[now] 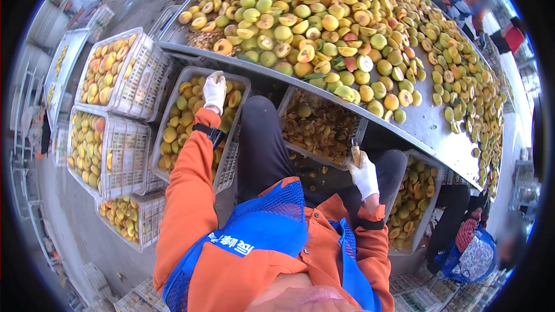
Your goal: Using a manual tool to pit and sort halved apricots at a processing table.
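Note:
My left hand point(214, 91), in a white glove, is over the far part of a plastic crate point(159, 156) of whole yellow-green peaches; its fingers are curled, and whether a fruit is inside them cannot be seen. My right hand point(363, 173), also gloved in white, grips the wooden handle of a small tool point(356, 156) with a metal end, beside my knee. Between my knees stands a crate point(299, 152) of peach pits and scraps point(318, 128). Beyond it, halved peaches point(305, 53) are heaped with other peaches on a metal table point(427, 125).
Stacked plastic crates of peaches point(145, 76) stand at the left. Another crate point(405, 251) with cut peaches is right of my leg. The raised metal table edge crosses in front of my knees. A person point(470, 247) sits at the lower right; more people point(464, 4) are at the upper right.

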`<action>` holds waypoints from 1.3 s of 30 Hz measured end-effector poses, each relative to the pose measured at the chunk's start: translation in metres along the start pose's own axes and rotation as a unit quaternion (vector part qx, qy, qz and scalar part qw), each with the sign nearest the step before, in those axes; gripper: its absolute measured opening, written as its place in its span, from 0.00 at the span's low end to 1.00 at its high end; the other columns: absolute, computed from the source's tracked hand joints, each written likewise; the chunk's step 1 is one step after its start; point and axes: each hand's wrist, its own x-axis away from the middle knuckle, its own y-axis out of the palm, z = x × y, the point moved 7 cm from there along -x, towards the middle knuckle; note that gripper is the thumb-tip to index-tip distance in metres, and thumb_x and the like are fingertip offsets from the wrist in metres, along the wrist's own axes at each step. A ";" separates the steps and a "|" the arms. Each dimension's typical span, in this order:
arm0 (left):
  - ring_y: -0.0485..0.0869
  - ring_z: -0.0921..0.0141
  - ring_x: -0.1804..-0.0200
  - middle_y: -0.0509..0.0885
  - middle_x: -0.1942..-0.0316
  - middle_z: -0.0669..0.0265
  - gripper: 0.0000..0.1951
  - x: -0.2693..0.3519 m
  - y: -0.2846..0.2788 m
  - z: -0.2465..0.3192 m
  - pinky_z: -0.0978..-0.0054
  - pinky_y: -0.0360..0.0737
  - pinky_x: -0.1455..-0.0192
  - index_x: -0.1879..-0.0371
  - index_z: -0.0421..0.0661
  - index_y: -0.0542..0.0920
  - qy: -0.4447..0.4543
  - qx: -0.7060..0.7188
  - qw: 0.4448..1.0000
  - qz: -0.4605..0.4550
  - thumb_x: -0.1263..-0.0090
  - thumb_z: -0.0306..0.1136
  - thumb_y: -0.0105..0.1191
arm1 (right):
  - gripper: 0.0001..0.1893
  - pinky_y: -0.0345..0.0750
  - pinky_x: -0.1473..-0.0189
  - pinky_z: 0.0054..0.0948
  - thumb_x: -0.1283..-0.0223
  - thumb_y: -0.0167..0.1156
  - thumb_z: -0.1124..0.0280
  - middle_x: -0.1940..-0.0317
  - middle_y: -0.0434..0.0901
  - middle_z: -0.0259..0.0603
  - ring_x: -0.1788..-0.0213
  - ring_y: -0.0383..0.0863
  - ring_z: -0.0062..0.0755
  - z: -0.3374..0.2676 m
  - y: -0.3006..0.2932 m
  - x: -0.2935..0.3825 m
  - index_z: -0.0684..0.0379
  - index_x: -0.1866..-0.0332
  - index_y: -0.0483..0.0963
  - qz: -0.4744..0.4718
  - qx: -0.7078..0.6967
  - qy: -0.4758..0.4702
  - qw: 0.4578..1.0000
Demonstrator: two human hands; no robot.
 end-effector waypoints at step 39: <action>0.77 0.75 0.62 0.77 0.68 0.66 0.12 0.214 0.402 0.278 0.81 0.74 0.58 0.61 0.44 0.76 -0.012 0.303 0.755 -0.581 0.46 0.24 0.51 | 0.19 0.75 0.69 0.31 0.47 0.57 0.69 0.74 0.78 0.50 0.73 0.81 0.41 0.002 -0.057 0.006 0.62 0.50 0.67 0.161 -0.250 0.010 0.955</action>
